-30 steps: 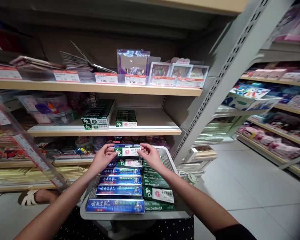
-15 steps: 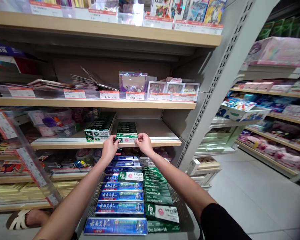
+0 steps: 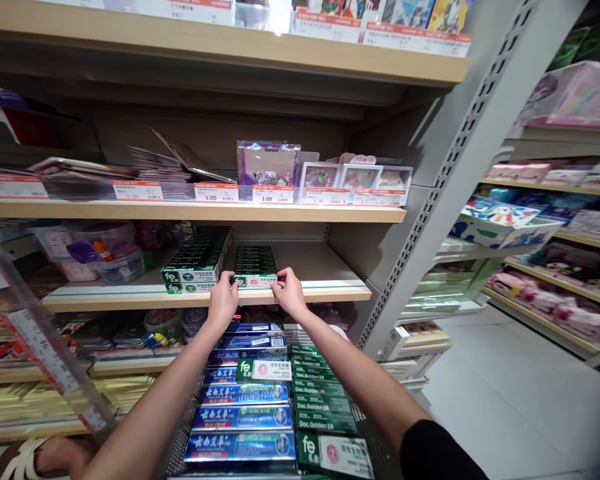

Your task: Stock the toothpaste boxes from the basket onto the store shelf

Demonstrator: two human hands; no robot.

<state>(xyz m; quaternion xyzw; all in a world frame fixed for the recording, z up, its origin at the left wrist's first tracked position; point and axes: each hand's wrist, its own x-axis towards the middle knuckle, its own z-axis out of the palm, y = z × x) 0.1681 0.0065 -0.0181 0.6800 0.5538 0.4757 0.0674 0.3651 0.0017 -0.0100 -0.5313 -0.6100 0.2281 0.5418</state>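
Green and white, the box (image 3: pixel 256 280) shows near mid-frame; left hand (image 3: pixel 223 300) and right hand (image 3: pixel 290 293), stretched from below, pinch its opposite ends.

On the shelf (image 3: pixel 325 270), beyond the basket (image 3: pixel 179 441), the box stack (image 3: pixel 200 257) lies left of the box row (image 3: pixel 253 260).

Light seems to reach me from above: the wooden shelf edge (image 3: pixel 190 212) gleams pale, while the back panel (image 3: pixel 200 127) sinks into dim brown shadow. Glossy highlights streak the blue toothpaste boxes (image 3: pixel 240 447). My left hand (image 3: pixel 223 300) and right hand (image 3: pixel 290 292) look fairly sharp; the pink packages (image 3: pixel 555 300) smear, and the slotted upright (image 3: pixel 460 173) leans, wide-angle stretched.
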